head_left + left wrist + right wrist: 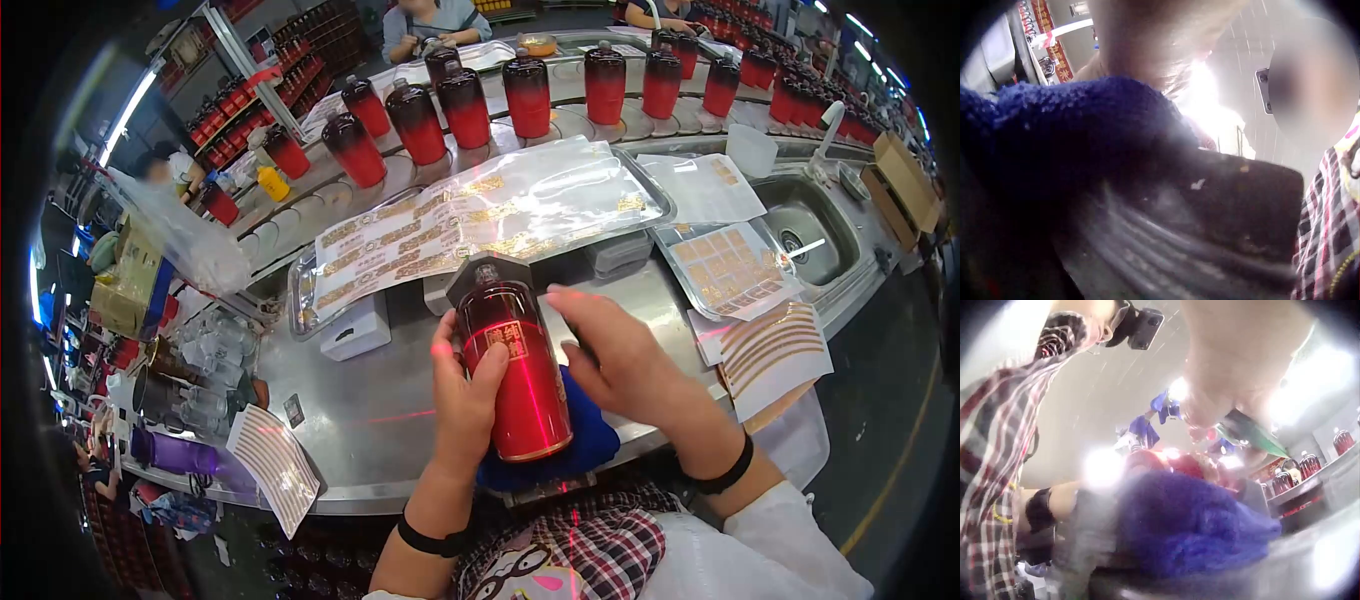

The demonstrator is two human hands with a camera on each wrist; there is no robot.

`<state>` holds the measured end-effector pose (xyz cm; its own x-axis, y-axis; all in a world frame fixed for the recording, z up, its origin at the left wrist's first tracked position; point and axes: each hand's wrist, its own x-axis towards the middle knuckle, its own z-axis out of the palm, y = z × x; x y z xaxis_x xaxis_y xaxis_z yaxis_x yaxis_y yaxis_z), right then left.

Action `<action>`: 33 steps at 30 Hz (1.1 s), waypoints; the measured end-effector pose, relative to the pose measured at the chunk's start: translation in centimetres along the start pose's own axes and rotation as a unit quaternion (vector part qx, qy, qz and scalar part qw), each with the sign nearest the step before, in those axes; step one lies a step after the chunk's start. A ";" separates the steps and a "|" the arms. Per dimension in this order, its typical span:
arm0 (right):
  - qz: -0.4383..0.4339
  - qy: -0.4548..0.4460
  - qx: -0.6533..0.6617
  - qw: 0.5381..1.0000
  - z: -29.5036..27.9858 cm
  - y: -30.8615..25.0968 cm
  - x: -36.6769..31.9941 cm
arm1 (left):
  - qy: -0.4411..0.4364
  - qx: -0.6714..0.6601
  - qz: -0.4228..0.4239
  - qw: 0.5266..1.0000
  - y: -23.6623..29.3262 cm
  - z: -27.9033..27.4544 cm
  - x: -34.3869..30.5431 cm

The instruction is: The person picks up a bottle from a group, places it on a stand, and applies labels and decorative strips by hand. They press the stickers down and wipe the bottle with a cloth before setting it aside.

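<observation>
Left hand [462,388] is gripping the glossy red-to-black bottle [532,400] over the fuzzy blue cloth [592,428], neck pointing away, slightly left; right hand [622,352] is hovering, fingers extended, just right of its shoulder.

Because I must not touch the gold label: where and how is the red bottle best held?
Probably the lower body of the red bottle, from the side of the left hand: its rounded wall looks plain below the gold label, neck pointing away.

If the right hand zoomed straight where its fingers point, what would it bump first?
Probably the red bottle near its neck, held by the left hand, though depth is unclear.
</observation>
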<state>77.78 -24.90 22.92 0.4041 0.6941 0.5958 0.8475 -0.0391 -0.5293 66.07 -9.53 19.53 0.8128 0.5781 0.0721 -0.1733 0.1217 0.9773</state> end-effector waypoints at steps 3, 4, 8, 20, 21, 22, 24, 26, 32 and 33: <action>0.021 -0.052 -0.001 0.998 -1.8 -0.6 3.2 | -0.005 -0.001 -0.019 1.000 0.4 0.1 0.2; -0.007 -0.103 -0.018 0.994 -2.2 -0.8 4.7 | -0.007 0.000 -0.026 1.000 0.5 0.1 0.3; -0.079 -0.284 -0.050 0.954 -1.8 -0.8 10.6 | 0.001 0.019 0.007 1.000 -0.4 0.0 0.6; -0.251 -0.098 -0.128 0.955 -1.4 -0.6 3.9 | -0.013 -0.110 -0.027 0.994 1.7 -1.0 -1.1; -0.216 -0.139 -0.016 0.966 -2.1 -1.5 3.3 | -0.015 -0.117 -0.022 0.993 1.8 -1.0 -1.3; -0.192 -0.195 0.035 0.961 -2.0 -1.4 3.8 | -0.015 -0.121 -0.017 0.992 1.7 -1.1 -1.5; -0.140 -0.298 0.137 0.934 -1.8 -0.9 5.6 | -0.016 -0.112 -0.035 0.993 1.5 -1.1 -1.8; -0.113 -0.223 0.000 0.968 -0.6 -0.3 8.1 | -0.010 -0.096 -0.043 0.994 1.3 -1.3 -1.9; -0.099 -0.188 -0.044 0.976 0.7 -0.8 9.3 | 0.022 -0.064 -0.040 0.997 1.6 -1.6 -2.8; -0.124 -0.093 -0.084 0.984 0.5 0.4 8.8 | 0.020 -0.047 -0.033 0.998 1.5 -1.8 -2.8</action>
<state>81.44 -18.45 27.62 0.1201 0.8162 0.5652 0.9638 0.0407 -0.2635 62.56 -9.49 20.42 0.8017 0.5977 -0.0023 -0.1729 0.2356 0.9563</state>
